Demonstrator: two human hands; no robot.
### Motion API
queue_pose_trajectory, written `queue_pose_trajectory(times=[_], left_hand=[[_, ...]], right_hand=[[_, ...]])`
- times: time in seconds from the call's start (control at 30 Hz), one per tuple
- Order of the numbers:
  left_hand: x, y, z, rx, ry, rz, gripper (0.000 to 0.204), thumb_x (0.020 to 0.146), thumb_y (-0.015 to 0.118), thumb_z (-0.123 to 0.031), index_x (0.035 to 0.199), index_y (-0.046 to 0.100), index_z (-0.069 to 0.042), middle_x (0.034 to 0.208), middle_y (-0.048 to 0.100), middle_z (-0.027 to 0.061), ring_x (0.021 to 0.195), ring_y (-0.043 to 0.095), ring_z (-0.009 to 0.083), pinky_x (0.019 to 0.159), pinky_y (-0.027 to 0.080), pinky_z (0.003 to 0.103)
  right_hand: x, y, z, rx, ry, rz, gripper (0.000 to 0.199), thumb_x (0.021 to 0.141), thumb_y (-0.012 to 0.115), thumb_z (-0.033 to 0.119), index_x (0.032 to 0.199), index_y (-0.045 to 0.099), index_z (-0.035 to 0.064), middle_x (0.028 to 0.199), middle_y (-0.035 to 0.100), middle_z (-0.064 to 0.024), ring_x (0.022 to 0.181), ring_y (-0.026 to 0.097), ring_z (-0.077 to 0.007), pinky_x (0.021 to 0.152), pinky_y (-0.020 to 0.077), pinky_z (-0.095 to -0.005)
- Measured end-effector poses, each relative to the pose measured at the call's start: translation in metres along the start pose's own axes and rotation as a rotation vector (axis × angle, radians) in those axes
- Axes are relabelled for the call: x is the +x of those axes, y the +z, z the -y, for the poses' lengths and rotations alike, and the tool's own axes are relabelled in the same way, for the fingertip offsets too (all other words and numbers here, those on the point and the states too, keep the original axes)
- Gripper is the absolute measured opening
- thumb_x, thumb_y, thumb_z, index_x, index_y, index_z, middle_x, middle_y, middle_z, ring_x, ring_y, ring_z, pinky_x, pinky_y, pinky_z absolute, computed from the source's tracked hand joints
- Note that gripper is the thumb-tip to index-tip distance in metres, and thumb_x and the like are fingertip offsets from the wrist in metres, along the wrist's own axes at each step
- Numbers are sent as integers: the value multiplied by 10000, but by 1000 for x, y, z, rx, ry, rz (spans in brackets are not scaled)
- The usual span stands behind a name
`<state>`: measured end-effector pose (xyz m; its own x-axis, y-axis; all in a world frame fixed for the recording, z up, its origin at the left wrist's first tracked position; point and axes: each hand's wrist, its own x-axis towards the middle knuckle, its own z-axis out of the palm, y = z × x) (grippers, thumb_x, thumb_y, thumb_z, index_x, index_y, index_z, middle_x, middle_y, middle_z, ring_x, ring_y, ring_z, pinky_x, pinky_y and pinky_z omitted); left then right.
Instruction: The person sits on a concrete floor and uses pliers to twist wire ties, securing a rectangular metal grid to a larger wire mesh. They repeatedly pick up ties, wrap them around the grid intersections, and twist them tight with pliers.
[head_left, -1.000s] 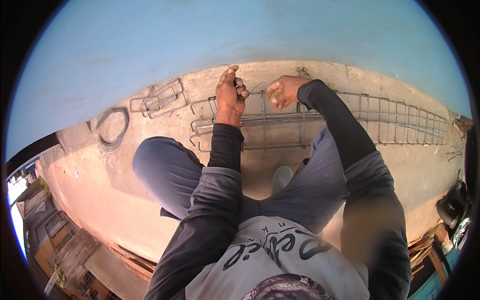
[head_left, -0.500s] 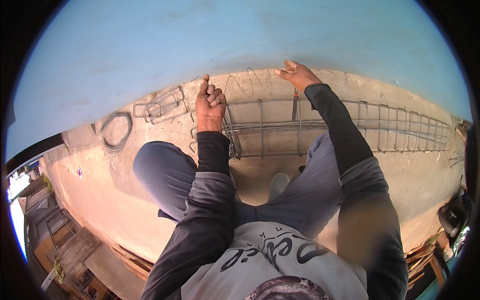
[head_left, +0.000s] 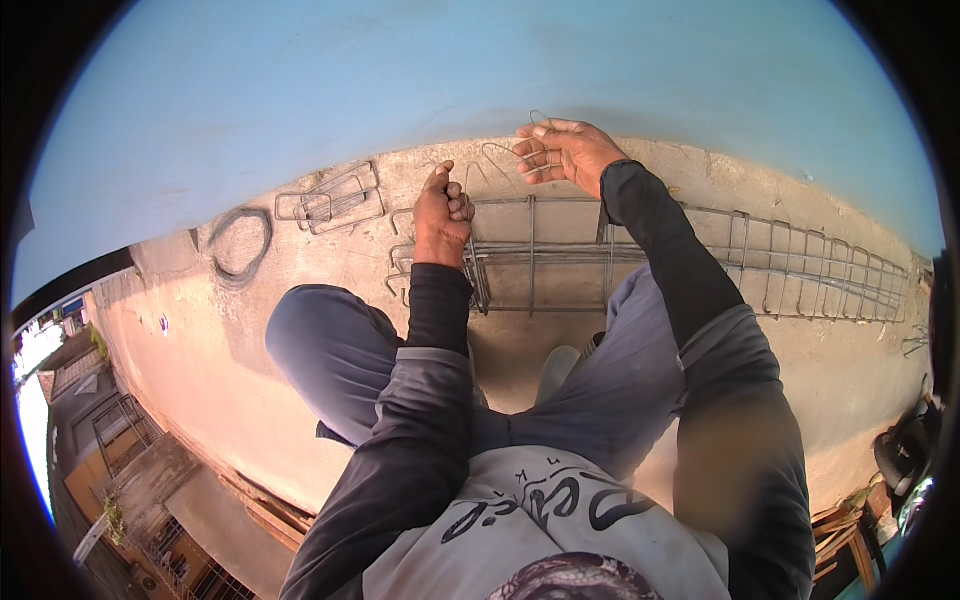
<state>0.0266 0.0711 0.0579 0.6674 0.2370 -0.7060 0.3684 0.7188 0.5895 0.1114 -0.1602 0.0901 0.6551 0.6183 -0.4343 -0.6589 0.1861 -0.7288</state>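
Thin wire (head_left: 487, 147) bent loosely between left hand (head_left: 444, 212), curled tight around it, and right hand (head_left: 568, 152), half-spread, near rebar cage (head_left: 533, 250); possible tangling or kinking, caused by slack loops.

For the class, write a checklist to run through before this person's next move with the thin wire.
1. Left hand fingers curled in: ok.
2. Thin wire straight: not ok; it bends in loops.
3. Wire within reach of the right hand: ok; a loop shows at the fingers.
4. Wire firmly gripped by the left hand: cannot tell.
5. Rebar cage in front of the person: ok.
6. Wire coil apart from both hands: ok; off to the left.
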Motion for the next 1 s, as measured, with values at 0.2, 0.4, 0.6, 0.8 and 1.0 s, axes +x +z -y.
queue_pose_trajectory(times=[0.2,0.4,0.6,0.8,1.0], left_hand=[[-11,-21,-8,78,111,-215,212,1051,481,-224,1140,618,-88,620,456,-23,452,334,71,392,276,238],[-14,-36,-18,2,195,-355,189,1044,499,-211,1062,644,-90,615,446,-28,456,344,75,396,280,246],[-27,-67,-37,-180,226,-307,213,1065,436,-225,1143,583,-93,646,428,-29,475,331,76,404,287,230],[-55,-112,-85,-345,405,-311,220,1073,405,-237,1208,520,-106,695,418,-36,496,319,65,419,300,223],[-48,-147,-116,-751,473,-493,217,1062,381,-186,1226,510,-125,682,341,-41,510,290,86,457,310,248]], right_hand=[[32,36,-20,-169,145,186,376,1023,514,233,1303,543,-16,1005,652,-72,667,481,-72,525,398,-202],[54,97,-35,-781,122,120,520,924,672,438,1249,609,37,792,542,-2,540,407,-54,488,369,-228],[85,137,-50,-872,-40,112,652,881,682,537,1262,609,13,827,636,-73,557,545,-111,569,474,-263],[121,190,-59,-95,-15,124,120,1029,535,179,1020,550,60,996,663,-126,853,647,-206,812,572,-363],[176,137,-53,536,-57,232,96,1036,501,148,970,494,79,805,578,-51,621,552,-176,572,490,-314]])
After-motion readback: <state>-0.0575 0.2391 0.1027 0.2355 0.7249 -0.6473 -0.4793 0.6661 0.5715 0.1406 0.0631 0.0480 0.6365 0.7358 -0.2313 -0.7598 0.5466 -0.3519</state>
